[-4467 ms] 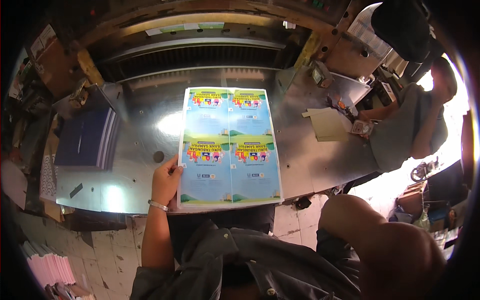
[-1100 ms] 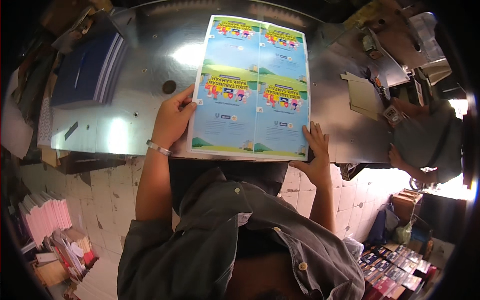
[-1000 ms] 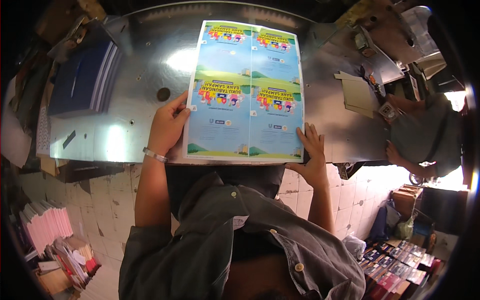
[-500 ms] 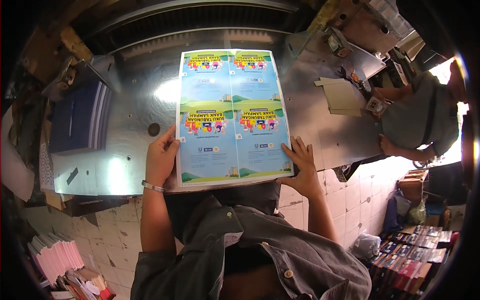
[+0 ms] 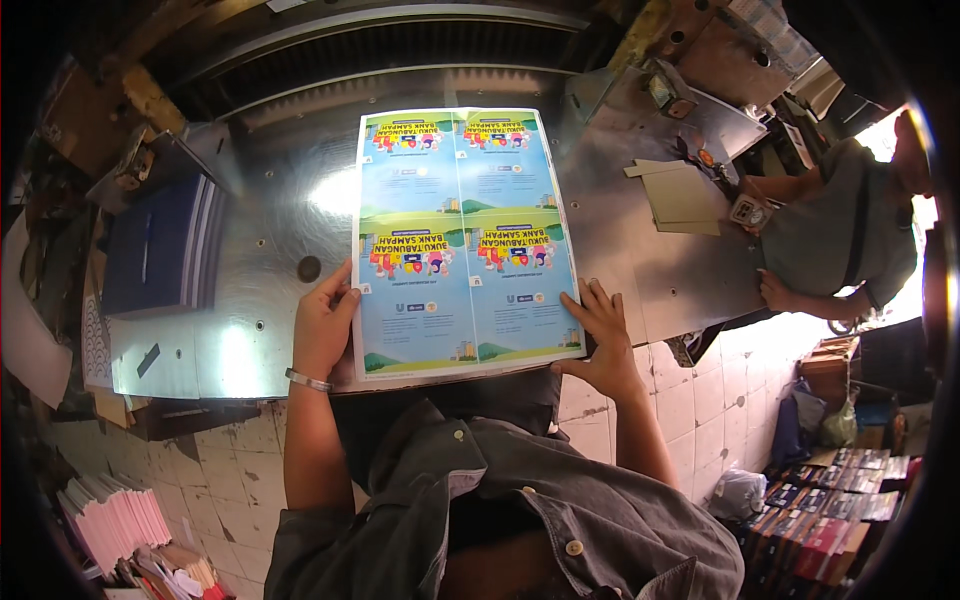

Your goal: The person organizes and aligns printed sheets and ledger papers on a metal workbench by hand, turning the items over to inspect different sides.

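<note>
A stack of large printed sheets (image 5: 415,200) lies on the metal table in front of me. Its top sheet carries four colourful cover designs in blue, green and yellow, with the lettering upside down to me. Along the left edge, my left hand (image 5: 325,325) is closed, with the thumb by the sheets' rim and the fingers beside it; a bracelet circles that wrist. My right hand (image 5: 605,345) is open at the near right corner, its fingers spread against the right edge and its thumb at the front edge. The undersides of both hands are hidden.
Dark blue books (image 5: 155,245) are stacked on the left of the metal table (image 5: 250,345). Pale cardboard pieces (image 5: 680,200) lie to the right, near another person (image 5: 845,225). A machine (image 5: 390,45) spans the back. Pink bundles (image 5: 120,525) and wrapped stacks (image 5: 820,520) stand below.
The whole view has shifted a little, so the table and sheets appear slightly lower. Both hands stay at the same edges of the stack.
</note>
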The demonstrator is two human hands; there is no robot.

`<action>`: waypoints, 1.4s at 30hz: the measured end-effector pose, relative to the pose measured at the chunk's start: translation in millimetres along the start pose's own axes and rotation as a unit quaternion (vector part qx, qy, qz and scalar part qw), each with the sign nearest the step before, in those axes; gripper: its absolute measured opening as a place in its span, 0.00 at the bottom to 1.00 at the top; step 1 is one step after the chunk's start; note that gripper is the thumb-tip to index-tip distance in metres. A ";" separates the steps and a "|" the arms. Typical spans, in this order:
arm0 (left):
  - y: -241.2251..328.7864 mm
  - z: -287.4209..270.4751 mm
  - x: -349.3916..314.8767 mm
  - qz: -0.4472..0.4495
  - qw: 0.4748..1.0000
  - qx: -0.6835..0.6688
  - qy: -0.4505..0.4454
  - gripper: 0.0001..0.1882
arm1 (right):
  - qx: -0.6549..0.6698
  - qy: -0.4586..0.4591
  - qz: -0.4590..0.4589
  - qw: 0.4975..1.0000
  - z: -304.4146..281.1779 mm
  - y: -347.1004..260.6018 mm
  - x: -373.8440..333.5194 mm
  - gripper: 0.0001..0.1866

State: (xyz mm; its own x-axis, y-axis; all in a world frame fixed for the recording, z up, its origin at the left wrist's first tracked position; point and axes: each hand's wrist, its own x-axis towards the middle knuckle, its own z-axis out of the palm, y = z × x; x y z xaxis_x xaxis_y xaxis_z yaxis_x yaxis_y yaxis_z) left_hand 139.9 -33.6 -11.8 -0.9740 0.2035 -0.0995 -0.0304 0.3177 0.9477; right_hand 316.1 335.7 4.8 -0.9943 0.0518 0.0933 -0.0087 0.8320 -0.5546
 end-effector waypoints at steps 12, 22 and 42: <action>2.4 1.0 0.4 -0.018 1.000 -0.021 0.000 0.26 | 0.002 0.002 0.004 1.000 -1.2 -2.4 0.9 0.56; 3.0 1.7 -0.3 -0.010 1.000 -0.010 0.006 0.26 | -0.012 -0.005 0.003 1.000 -0.3 1.2 0.1 0.58; 4.1 2.9 -0.1 -0.011 1.000 -0.014 0.011 0.26 | -0.007 -0.005 0.008 1.000 -0.2 1.8 0.8 0.60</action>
State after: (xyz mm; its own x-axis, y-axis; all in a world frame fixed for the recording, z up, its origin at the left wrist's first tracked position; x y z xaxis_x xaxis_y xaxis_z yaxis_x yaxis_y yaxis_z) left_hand 140.5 -29.7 -8.8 -0.9778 0.1758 -0.1137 -0.0576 0.2965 0.9533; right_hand 315.3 337.3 4.0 -0.9953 0.0593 0.0759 0.0085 0.8389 -0.5442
